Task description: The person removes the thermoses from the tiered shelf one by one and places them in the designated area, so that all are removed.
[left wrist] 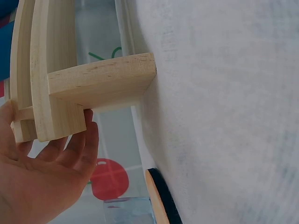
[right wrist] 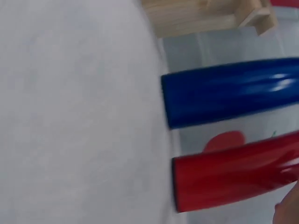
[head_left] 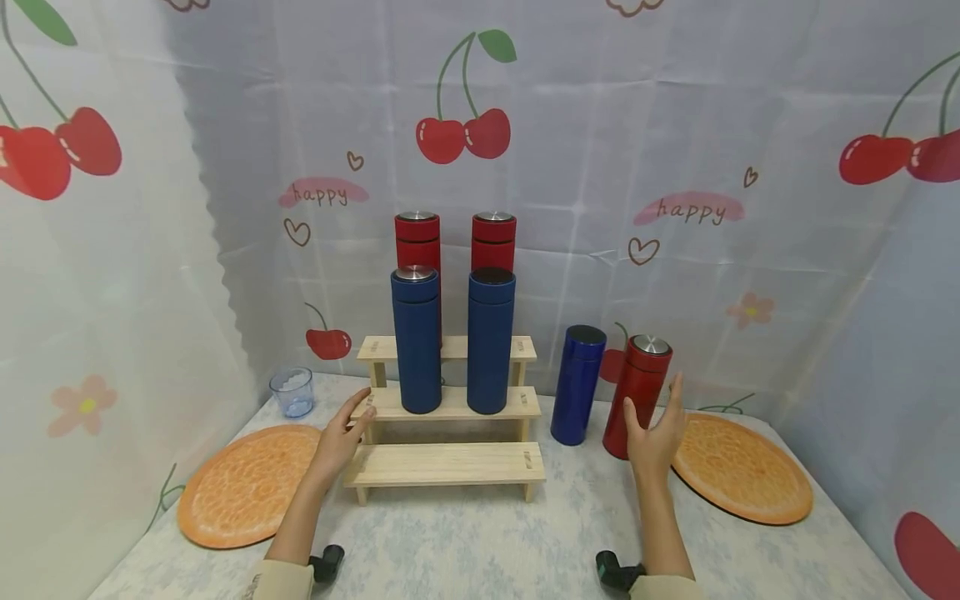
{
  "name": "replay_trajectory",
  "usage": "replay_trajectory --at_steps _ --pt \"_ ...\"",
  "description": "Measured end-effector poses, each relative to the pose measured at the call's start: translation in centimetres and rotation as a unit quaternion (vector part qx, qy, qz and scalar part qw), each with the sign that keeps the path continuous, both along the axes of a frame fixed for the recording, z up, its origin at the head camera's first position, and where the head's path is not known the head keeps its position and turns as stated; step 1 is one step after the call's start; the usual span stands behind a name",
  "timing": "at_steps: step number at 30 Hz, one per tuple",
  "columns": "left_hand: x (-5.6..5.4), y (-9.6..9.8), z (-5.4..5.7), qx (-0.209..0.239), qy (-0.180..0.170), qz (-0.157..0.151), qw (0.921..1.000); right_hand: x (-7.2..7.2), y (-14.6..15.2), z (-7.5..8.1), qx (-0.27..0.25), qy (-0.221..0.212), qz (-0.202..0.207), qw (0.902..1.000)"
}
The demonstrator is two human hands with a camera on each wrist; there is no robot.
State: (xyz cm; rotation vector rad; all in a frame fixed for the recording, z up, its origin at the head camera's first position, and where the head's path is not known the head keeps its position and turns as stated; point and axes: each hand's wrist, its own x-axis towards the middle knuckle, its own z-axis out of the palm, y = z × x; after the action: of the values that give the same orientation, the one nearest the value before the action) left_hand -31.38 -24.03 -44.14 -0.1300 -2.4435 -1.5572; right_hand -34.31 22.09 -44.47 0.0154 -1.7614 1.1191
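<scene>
A three-tier wooden stand (head_left: 446, 463) stands mid-table, and my left hand (head_left: 341, 442) holds the left end of its middle shelf, thumb and fingers around the plank end (left wrist: 60, 112). On that stand are two matte blue thermos flasks (head_left: 416, 342) in front and two red thermos flasks (head_left: 493, 242) behind. To the right, a glossy blue thermos flask (head_left: 573, 392) and a red thermos flask (head_left: 641, 383) with a silver lid stand upright on the table. Beside the red one is my right hand (head_left: 656, 437), thumb and fingers spread apart, overlapping its lower part in the head view.
Round orange placemats lie at the left (head_left: 251, 483) and right (head_left: 742, 471) of the table. A clear blue glass cup (head_left: 292, 393) stands at the back left. Behind everything hangs a cherry-print curtain (head_left: 570, 100), close to the flasks.
</scene>
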Motion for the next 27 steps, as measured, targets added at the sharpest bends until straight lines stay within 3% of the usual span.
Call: replay_trajectory --at_steps 4,7,12,16,21,27 --pt "0.0 0.0 0.2 -0.005 0.006 0.004 1.0000 0.9 -1.6 3.1 -0.004 0.073 -0.027 0.9970" --pt "0.1 0.1 0.3 -0.009 0.008 0.003 0.9999 1.7 -3.5 5.3 0.001 0.117 -0.011 0.9930" --pt "0.2 0.1 0.3 -0.006 0.005 0.001 1.0000 2.8 -7.8 7.5 0.026 0.143 0.070 0.9868" --pt "0.2 0.2 0.2 -0.003 0.002 0.002 1.0000 2.8 -11.3 8.4 0.027 0.163 0.156 0.9737" --pt "0.3 0.2 0.2 -0.004 -0.001 0.003 1.0000 1.9 -14.7 9.3 0.051 0.141 0.204 0.9676" --pt "0.3 0.3 0.4 -0.004 0.002 0.000 1.0000 0.0 -17.1 9.2 0.119 0.039 0.231 0.9648"
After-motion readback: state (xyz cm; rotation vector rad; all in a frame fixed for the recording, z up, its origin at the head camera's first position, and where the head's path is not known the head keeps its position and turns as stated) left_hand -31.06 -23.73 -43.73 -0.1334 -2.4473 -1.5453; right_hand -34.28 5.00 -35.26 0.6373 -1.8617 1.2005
